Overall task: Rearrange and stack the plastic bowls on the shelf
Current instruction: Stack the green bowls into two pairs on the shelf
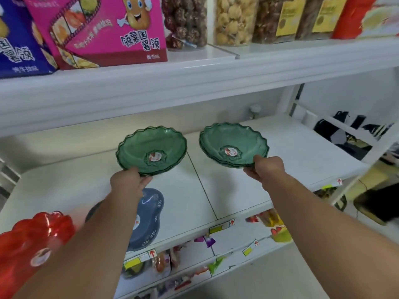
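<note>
Two small stacks of green scalloped plastic bowls are held side by side above the white shelf [291,147]. My left hand [127,182] grips the near rim of the left green stack [151,147]. My right hand [267,167] grips the near rim of the right green stack [233,141]. Each stack tilts toward me and shows a red sticker in its middle. A blue-grey bowl [149,214] with white flower marks rests on the shelf under my left forearm. A red scalloped bowl [32,240] sits at the near left.
The upper shelf [194,78] overhangs close above, carrying pink and blue snack boxes [103,29] and clear jars of snacks [235,20]. Price tags [222,227] line the shelf's front edge. Lower shelves hold packaged goods. A white shelf frame stands at the right.
</note>
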A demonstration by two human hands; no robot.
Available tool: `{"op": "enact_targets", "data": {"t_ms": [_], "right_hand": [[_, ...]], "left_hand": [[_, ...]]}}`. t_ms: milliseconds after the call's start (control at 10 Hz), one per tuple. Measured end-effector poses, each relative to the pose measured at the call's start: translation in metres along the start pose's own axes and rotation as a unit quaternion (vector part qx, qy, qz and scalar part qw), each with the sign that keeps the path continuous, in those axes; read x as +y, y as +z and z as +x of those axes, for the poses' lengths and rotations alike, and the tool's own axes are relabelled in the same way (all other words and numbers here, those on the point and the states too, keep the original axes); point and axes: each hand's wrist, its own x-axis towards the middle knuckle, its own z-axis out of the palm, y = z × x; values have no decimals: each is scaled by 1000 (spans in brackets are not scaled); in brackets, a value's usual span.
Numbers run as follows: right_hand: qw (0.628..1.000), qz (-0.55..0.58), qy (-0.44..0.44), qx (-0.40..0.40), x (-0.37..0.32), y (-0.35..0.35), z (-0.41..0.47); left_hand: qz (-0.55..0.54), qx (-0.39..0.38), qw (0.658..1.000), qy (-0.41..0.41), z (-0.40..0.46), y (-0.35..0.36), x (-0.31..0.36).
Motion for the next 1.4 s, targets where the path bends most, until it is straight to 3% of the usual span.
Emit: {"op": "enact_targets", "data": {"t_ms": [300, 700, 800, 1400], "right_hand": [[1000, 1, 0, 9, -20, -72, 52], [999, -45, 3, -19, -55, -181, 160], [999, -43, 15, -22, -60, -196, 180], [1000, -9, 16, 1, -72, -209, 271]], "left_hand": [[2, -56, 998, -38, -38, 75, -32], [-42, 30, 998, -22, -109, 199, -105], [-52, 59, 996, -32, -115, 219, -117], [-18, 19, 1000, -15, -71, 309, -148]]}}
